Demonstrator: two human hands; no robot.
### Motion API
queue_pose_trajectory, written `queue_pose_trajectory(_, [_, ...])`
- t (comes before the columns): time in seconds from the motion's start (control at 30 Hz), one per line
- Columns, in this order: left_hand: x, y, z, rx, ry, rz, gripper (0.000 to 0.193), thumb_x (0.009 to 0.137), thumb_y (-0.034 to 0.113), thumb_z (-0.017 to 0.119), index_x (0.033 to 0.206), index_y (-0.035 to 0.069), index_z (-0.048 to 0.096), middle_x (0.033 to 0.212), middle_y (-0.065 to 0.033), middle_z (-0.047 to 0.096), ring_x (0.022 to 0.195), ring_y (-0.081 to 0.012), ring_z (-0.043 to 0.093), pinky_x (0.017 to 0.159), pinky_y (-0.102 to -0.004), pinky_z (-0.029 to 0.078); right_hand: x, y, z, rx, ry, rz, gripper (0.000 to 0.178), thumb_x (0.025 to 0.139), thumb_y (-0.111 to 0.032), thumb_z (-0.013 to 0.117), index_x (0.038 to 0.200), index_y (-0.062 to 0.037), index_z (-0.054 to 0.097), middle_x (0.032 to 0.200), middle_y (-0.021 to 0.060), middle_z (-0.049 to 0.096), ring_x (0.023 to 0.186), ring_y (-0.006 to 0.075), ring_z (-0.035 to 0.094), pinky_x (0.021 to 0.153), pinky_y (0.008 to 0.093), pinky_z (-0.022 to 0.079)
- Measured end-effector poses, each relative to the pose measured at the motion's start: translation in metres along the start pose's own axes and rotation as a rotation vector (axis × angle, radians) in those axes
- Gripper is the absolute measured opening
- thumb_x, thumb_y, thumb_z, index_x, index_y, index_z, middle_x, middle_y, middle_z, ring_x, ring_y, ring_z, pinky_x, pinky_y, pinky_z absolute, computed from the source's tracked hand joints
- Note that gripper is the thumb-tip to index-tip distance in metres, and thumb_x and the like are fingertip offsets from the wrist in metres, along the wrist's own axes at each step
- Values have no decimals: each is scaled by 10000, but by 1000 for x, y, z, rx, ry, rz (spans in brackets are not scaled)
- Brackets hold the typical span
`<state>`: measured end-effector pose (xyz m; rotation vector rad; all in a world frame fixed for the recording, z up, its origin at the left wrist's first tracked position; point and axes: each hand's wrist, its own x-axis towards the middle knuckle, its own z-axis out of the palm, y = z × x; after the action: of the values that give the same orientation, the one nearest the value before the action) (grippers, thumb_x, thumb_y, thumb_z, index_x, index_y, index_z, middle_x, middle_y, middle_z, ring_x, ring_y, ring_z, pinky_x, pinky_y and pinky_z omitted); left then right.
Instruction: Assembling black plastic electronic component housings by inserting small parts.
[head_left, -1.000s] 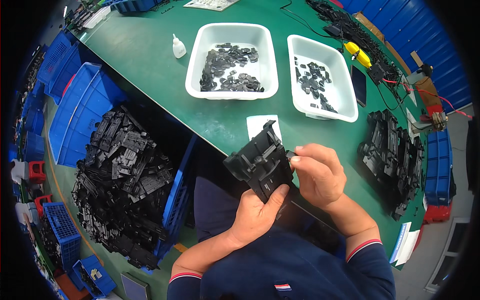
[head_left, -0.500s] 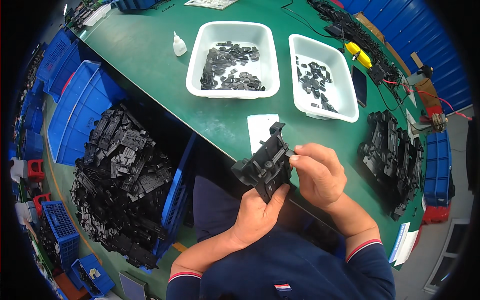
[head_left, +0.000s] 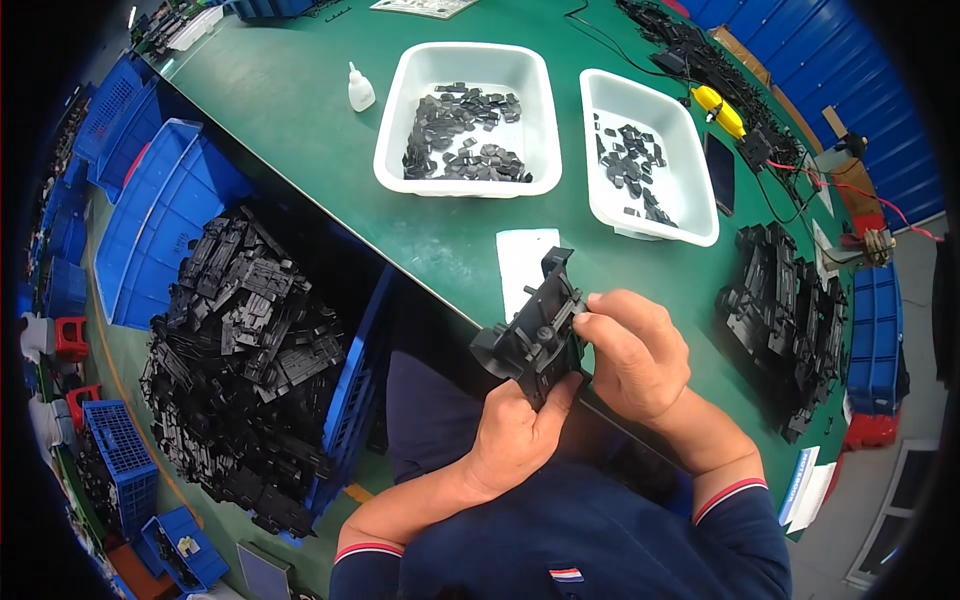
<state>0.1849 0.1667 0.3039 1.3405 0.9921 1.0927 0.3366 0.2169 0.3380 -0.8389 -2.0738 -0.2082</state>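
Observation:
My left hand [head_left: 515, 430] grips a long black moulded plastic part [head_left: 545, 335] by its lower end, thumb on the near face. The part is tilted up over the table's near edge and has a wide bracket-like end at left and raised ribs along it. At the part's right edge, the thumb and forefinger of my right hand [head_left: 640, 350] are pinched together against it. Whatever sits between those fingertips is too small and hidden to make out. Just behind the part lies a white sheet of paper [head_left: 520, 265].
Two white trays [head_left: 390, 165] [head_left: 705, 225] hold small black pieces. A white dropper bottle [head_left: 360, 90] stands left of them. Several black parts [head_left: 785, 320] lie stacked at right. A blue crate [head_left: 150, 240] heaped with black parts [head_left: 250, 350] stands left of the green table [head_left: 280, 110].
My right fingertips have closed in slightly on the part's right edge; the small piece glimpsed between them before is now hidden. The part has shifted a little to the right and down.

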Motion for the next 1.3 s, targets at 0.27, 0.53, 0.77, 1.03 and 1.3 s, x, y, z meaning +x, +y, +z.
queue_pose_trajectory(0.27, [0,-11,-13,-283,-36,-213,163,959,137,567,1032,-2,612,767,-26,614,685,-79,552,602,-284,460,5,3,16,107,-104,110,410,619,146,647,996,-17,653,945,133,626,721,243,657,591,304,543])
queue_pose_trajectory(0.53, [8,-23,-42,-733,-16,-407,311,953,100,562,1229,-41,533,1189,-122,608,1043,-160,599,916,-313,493,77,55,41,229,-175,484,140,791,33,636,921,19,688,828,161,674,739,256,672,664,308,523])
queue_pose_trajectory(0.77, [10,-26,-56,-722,11,-390,303,948,82,562,1220,-51,555,1201,-139,618,1084,-189,602,965,-337,473,116,129,126,-62,-682,587,221,769,-71,687,976,8,700,884,186,694,806,289,670,753,353,518])
queue_pose_trajectory(1.03, [10,-28,-62,-707,23,-417,291,949,88,562,1207,-48,556,1217,-150,607,1103,-197,594,972,-345,468,112,135,135,2,-635,626,163,736,-97,652,859,-24,731,757,177,681,709,306,659,709,380,534])
queue_pose_trajectory(1.3, [12,-34,-47,-704,37,-380,318,937,75,579,1223,-59,545,1189,-154,620,1070,-226,613,938,-368,506,104,101,58,724,-296,1057,183,829,-94,662,952,42,669,773,63,662,666,120,619,639,246,515])
